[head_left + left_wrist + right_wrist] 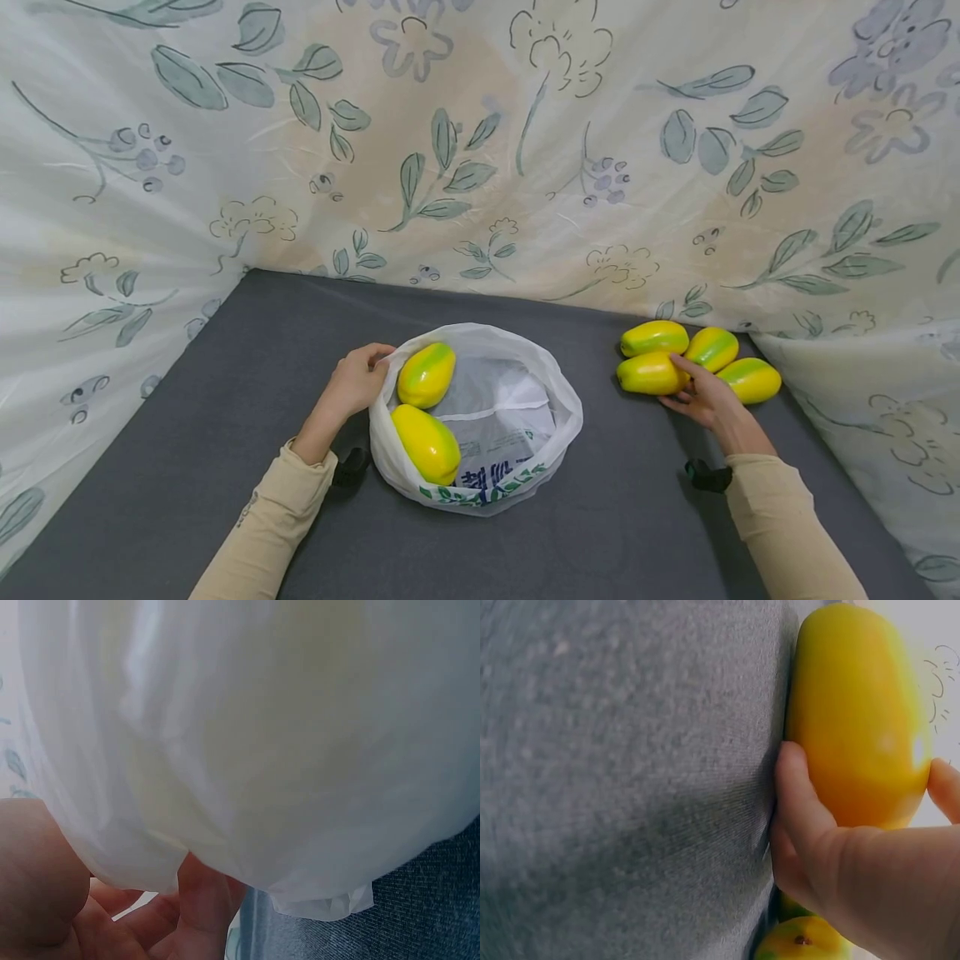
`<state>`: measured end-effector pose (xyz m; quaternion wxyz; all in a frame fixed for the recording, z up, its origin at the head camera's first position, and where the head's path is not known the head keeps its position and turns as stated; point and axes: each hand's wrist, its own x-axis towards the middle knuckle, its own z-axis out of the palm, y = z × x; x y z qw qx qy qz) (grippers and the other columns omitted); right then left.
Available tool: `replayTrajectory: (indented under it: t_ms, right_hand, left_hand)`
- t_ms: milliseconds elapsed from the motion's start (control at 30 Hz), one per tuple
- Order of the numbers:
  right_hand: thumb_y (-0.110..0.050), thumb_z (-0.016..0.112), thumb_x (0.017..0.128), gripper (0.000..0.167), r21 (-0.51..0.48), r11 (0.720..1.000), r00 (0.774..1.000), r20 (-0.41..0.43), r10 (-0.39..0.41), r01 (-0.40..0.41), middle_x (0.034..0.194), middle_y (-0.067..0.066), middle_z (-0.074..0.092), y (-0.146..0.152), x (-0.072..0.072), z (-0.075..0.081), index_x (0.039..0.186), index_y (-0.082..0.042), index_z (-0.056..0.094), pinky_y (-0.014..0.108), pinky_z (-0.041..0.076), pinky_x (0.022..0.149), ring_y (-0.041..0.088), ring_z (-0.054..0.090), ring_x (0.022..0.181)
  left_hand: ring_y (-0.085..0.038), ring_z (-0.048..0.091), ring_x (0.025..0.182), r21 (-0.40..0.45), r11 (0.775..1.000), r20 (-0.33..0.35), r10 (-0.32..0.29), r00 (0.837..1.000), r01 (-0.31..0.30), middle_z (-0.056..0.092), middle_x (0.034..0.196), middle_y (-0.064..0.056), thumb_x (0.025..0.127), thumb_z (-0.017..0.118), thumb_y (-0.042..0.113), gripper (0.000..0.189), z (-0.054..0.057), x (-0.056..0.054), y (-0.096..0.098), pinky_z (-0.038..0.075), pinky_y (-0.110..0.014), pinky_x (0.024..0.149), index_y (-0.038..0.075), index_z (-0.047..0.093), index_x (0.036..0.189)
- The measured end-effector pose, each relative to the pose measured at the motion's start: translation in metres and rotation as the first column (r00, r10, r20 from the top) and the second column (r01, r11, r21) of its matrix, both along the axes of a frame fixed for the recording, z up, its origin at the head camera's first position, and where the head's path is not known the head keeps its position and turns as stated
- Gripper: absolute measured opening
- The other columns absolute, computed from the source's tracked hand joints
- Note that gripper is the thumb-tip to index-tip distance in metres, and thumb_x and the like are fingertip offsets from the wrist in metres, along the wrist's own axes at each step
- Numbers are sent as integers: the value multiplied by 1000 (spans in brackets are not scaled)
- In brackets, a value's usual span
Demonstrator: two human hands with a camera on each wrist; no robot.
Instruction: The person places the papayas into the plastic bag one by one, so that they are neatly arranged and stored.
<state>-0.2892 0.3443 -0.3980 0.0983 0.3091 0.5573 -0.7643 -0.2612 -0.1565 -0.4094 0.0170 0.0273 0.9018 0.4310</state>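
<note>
A white plastic bag (558, 400) stands with its mouth wide and its rim rolled out. Two yellow-green papayas, an upper one (426, 375) and a lower one (426, 446), lie inside along its left wall. My left hand (354, 383) grips the bag's left rim; in the left wrist view its fingers (206, 896) are partly hidden by the plastic. Over to the right, my right hand (708, 398) holds the near end of a papaya (651, 373) on the cloth. The right wrist view shows fingers and thumb on opposite sides of that papaya (855, 712).
Right beside the held papaya lie three more, one behind it (654, 337), one to its right (712, 348) and one nearer the side curtain (750, 381). Dark grey cloth (525, 550) covers the table. Floral curtains (480, 150) rise along the back and both sides.
</note>
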Motion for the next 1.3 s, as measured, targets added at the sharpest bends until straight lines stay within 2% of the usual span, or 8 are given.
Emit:
replayTrajectory:
  t_ms: [100,200,333,433,567,1000,1133,1300]
  right_hand:
    - [-35,70,85,104,7,1000,1000,-2,10,-10,146,3,2,1,0,-1,150,-24,-11,45,28,106,20,16,135]
    - [-36,70,85,108,6,1000,1000,-9,20,-20,156,3,-7,3,0,-3,151,-23,-14,45,27,106,20,10,139]
    - [-36,68,86,103,12,1000,1000,-15,21,-21,157,3,-7,3,1,-4,152,-23,-10,46,27,107,20,10,140]
    - [-36,65,88,92,44,999,999,-34,31,-30,150,7,11,2,1,-3,152,-23,1,47,27,106,21,17,136]
    - [-37,63,90,82,95,993,994,-80,75,-67,129,2,28,1,1,-3,150,-20,11,48,28,106,23,24,133]
    - [-40,59,92,76,163,973,966,-176,191,-163,124,0,32,-11,10,6,150,-15,15,51,25,107,24,33,124]
    - [-40,58,93,64,166,968,954,-202,223,-191,123,-1,34,-17,15,9,144,-18,25,51,24,107,22,38,118]
    - [-38,55,96,48,154,960,936,-234,265,-233,122,-2,36,-23,21,14,135,-20,34,43,41,96,16,43,110]
  left_hand:
    - [-31,59,88,2,1000,0,0,1000,0,59,113,-22,99,44,9,34,1,1,0,49,-38,67,-2,54,130]
    - [-30,59,88,2,1000,1,1,1000,-1,60,113,-22,99,45,9,34,1,2,1,49,-38,67,-1,55,130]
    - [-30,58,87,1,1000,2,4,1000,-4,60,113,-22,99,45,10,34,1,1,1,49,-37,67,-1,55,129]
    - [-30,58,86,-2,1000,0,3,1000,-3,60,113,-22,99,45,10,34,1,1,1,48,-37,66,0,55,130]
    - [-29,58,84,-3,1000,-2,-3,1000,3,59,114,-23,99,44,10,34,1,0,0,48,-36,64,-1,54,130]
    - [-31,59,91,2,1000,6,-5,1000,5,59,115,-22,100,44,10,34,0,0,0,49,-37,67,0,55,130]
    - [-30,59,88,5,1000,0,-4,1000,4,60,113,-22,100,44,10,34,0,0,0,49,-36,65,-1,55,130]
    - [-29,59,87,8,1000,-3,0,1000,0,60,114,-23,99,44,9,34,0,0,0,49,-36,65,-1,55,130]
